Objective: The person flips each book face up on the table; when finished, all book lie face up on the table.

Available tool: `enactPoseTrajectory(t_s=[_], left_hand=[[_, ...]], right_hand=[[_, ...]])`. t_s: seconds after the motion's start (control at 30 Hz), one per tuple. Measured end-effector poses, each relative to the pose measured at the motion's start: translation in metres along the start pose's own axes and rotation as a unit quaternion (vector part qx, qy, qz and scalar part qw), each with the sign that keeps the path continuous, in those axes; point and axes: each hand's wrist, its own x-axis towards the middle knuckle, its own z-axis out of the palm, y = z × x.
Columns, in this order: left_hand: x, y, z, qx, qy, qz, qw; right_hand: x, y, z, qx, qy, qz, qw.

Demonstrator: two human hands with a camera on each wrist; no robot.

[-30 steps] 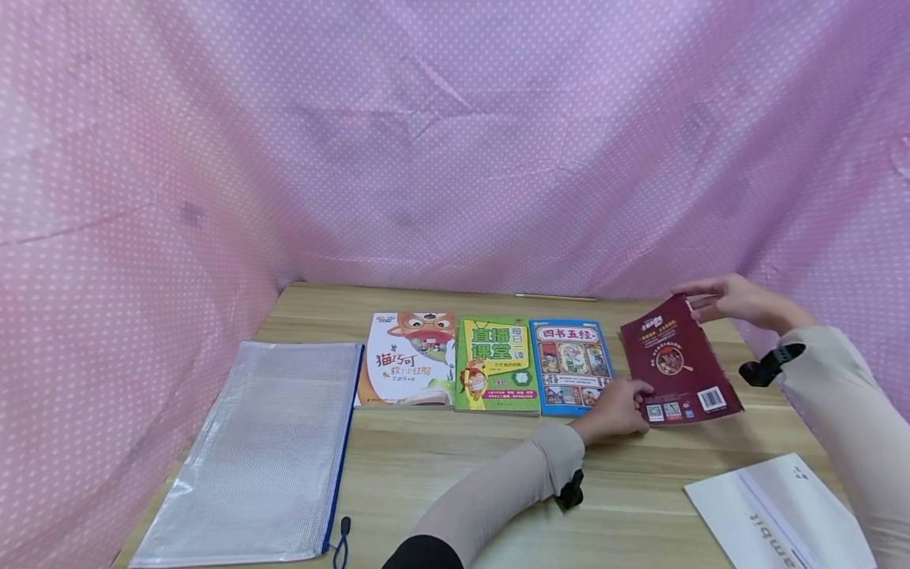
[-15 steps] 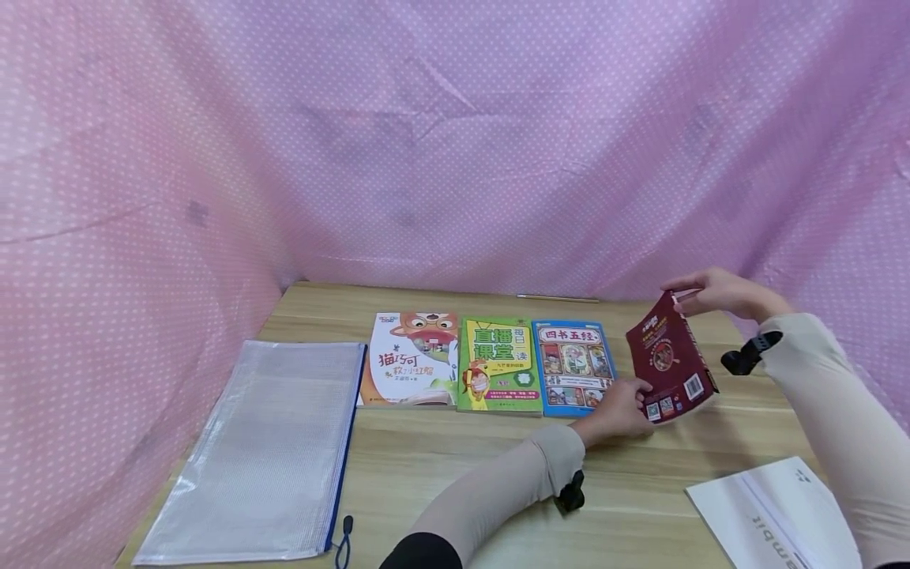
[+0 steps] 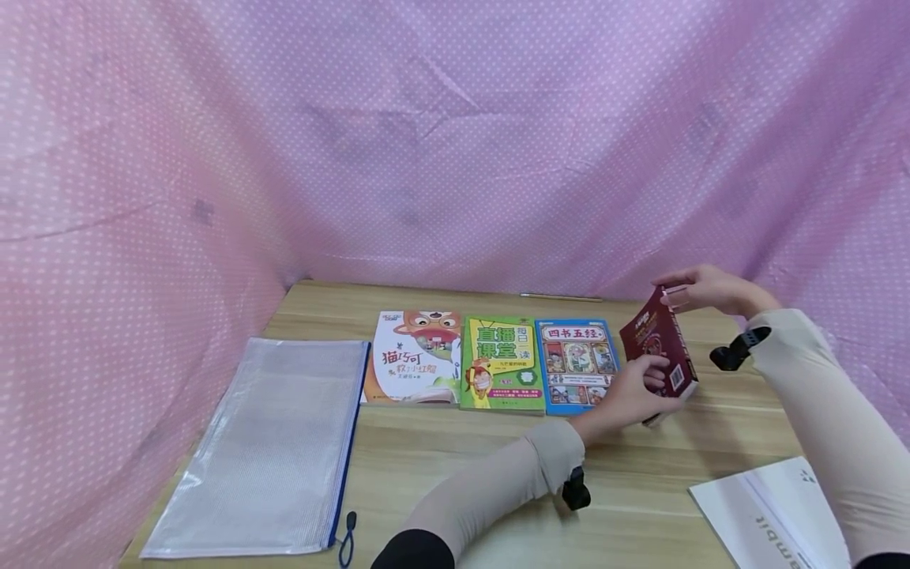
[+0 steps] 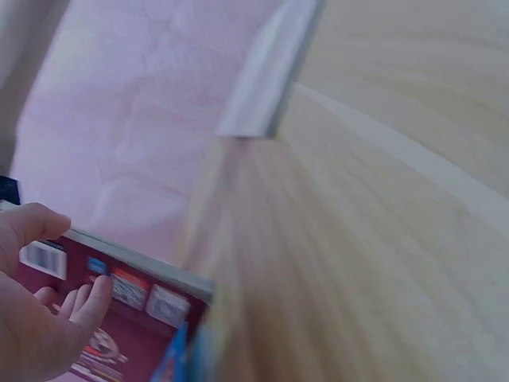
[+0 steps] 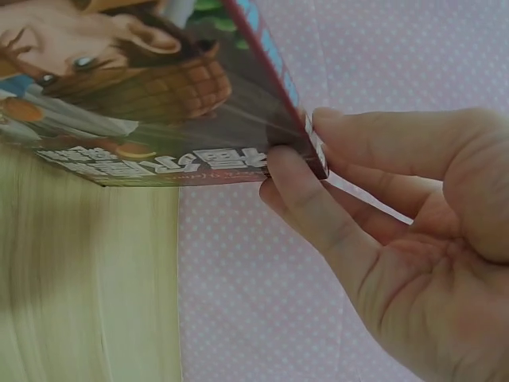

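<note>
A dark red book (image 3: 645, 328) stands tilted on its edge at the right of the table, its back cover with a barcode turned left. My right hand (image 3: 714, 290) pinches its top corner by the spine. At the lower edge, my left hand (image 3: 633, 393) holds it, thumb and curled fingers against the cover; the left wrist view shows these fingers by the barcode and square codes (image 4: 167, 306). The illustrated front cover (image 5: 119, 103) fills the upper left of the right wrist view. Just left of the hands lies a blue comic-style book (image 3: 577, 356), partly behind the left hand.
A green book (image 3: 501, 363) and a white picture book (image 3: 415, 359) lie in a row with the blue one. A clear mesh zip pouch (image 3: 263, 446) covers the table's left side. A white booklet (image 3: 768, 506) lies front right, a pencil (image 3: 562, 297) along the back edge.
The red book has turned from nearly facing me to steeply edge-on, its spine swinging toward me. My right hand moved left with it; my left fingers shifted onto the cover.
</note>
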Motion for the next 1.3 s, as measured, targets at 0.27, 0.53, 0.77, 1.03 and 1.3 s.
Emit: enactPoseTrajectory(t_s=[0.27, 0.53, 0.77, 1.03, 1.3], left_hand=[[0.002, 0.021, -0.016, -0.039, 0.018, -0.019, 0.9989], [0.004, 0.023, -0.020, -0.081, 0.025, -0.057, 0.9947], [0.003, 0.023, -0.018, -0.078, 0.020, -0.069, 0.9944], [0.001, 0.027, -0.015, -0.077, 0.030, -0.061, 0.9947], [0.003, 0.025, -0.012, -0.048, 0.042, -0.044, 0.9970]], right_hand=[[0.006, 0.002, 0.007, 0.053, -0.006, -0.013, 0.998], [0.010, 0.009, 0.013, 0.101, -0.006, -0.030, 0.994], [0.010, 0.015, 0.017, 0.106, -0.004, -0.029, 0.994], [0.010, 0.019, 0.026, 0.114, -0.012, -0.034, 0.993], [0.016, 0.030, 0.033, 0.111, -0.021, -0.041, 0.993]])
